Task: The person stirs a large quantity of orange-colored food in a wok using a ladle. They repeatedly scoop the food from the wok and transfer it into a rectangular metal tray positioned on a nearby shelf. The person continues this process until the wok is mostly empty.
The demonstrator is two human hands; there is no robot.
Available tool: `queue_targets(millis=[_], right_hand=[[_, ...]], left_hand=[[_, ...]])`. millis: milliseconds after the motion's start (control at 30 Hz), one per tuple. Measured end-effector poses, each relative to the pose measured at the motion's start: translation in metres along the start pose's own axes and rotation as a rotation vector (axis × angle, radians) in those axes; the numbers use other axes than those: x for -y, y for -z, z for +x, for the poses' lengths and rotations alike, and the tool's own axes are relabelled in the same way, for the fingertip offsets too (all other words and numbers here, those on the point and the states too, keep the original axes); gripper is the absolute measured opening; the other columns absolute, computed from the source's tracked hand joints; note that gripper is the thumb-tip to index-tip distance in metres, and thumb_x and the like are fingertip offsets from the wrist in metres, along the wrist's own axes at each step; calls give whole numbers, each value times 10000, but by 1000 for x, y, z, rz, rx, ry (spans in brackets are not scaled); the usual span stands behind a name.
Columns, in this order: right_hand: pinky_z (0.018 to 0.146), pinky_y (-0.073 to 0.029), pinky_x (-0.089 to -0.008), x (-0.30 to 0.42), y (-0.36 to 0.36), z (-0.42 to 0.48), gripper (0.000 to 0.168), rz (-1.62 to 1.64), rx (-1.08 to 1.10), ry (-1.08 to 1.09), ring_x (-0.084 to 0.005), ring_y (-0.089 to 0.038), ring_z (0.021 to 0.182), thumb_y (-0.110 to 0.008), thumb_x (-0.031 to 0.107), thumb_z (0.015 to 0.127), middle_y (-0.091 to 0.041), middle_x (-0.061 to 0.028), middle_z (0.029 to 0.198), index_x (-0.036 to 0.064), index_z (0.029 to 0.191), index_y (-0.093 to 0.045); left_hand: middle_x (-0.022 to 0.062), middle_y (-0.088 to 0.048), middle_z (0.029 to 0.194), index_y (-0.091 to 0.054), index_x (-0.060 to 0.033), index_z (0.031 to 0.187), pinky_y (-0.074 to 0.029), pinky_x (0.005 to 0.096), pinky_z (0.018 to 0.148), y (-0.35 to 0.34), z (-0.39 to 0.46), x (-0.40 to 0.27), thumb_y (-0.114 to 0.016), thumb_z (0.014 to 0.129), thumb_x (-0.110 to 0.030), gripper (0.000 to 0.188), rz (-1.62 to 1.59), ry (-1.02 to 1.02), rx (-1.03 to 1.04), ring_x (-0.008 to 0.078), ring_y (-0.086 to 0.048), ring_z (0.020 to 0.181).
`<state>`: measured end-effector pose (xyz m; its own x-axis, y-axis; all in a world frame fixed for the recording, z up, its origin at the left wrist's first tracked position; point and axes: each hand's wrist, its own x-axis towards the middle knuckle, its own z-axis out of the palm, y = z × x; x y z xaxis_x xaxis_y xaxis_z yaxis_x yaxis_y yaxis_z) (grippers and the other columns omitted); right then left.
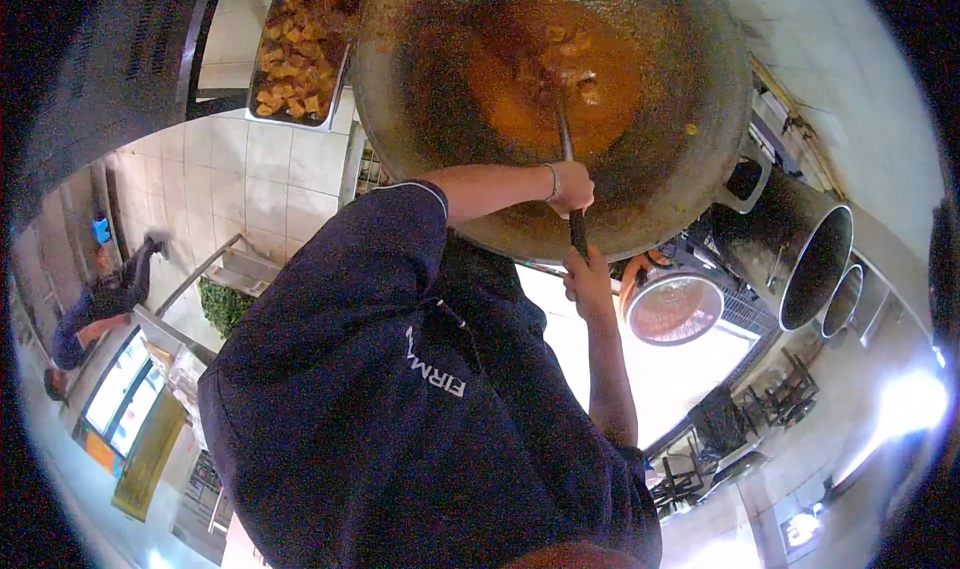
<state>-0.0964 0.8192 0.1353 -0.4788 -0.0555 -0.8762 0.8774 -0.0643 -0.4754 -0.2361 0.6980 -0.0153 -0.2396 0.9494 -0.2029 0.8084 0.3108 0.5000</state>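
Observation:
A large round wok (420, 149) with a broad metal rim lies before me. Orange-brown sauce (517, 119) pools in its middle, with a few chunks (574, 48) showing near the centre. My left hand (574, 186), a bracelet at its wrist, grips the long handle (567, 138) of a cooking utensil. Below it, my right hand (589, 280) is closed around the dark end of the same handle. The utensil slopes down into the sauce. Its head is hard to make out there, so I cannot tell whether it is a ladle or a turner.
Left of the wok stands a metal tray (330, 123) of browned cubes (296, 66). A perforated strainer basket (675, 310) and a deep metal pot (814, 269) are at the right, near the wok's loop handle (750, 194). Leafy greens (223, 306) and another person (90, 321) are farther left.

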Motion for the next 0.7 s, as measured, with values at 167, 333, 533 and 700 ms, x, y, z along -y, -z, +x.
queue_targets(millis=[167,333,533,700], right_hand=[[353,-299,-228,16,-16,30,156,-157,-64,47,-55,-398,447,-587,222,978,-469,24,674,96,1010,-500],[393,-331,-222,0,-6,78,233,-232,-36,247,-61,-411,490,-594,226,975,-466,27,681,67,1130,-523],[383,-336,-244,-12,-5,110,306,-371,-63,373,-71,-423,485,-591,223,976,-476,19,678,46,1205,-490],[364,-322,-254,-6,-15,98,337,-287,-44,351,-77,-414,459,-586,220,978,-462,20,646,37,1230,-458]], left_hand=[[96,-716,811,-709,-144,799,-574,471,692,-10,8,45,-726,703,-327,207,56,24,-22,326,-702,791],[96,-722,794,-731,-125,766,-581,455,705,-13,18,72,-691,737,-293,175,129,115,-52,330,-709,796],[87,-722,792,-716,-122,757,-573,467,720,-25,23,98,-667,749,-300,185,196,66,-127,306,-709,797],[78,-720,786,-698,-141,753,-566,452,719,-22,9,100,-617,797,-251,143,186,-17,-190,287,-708,794]])
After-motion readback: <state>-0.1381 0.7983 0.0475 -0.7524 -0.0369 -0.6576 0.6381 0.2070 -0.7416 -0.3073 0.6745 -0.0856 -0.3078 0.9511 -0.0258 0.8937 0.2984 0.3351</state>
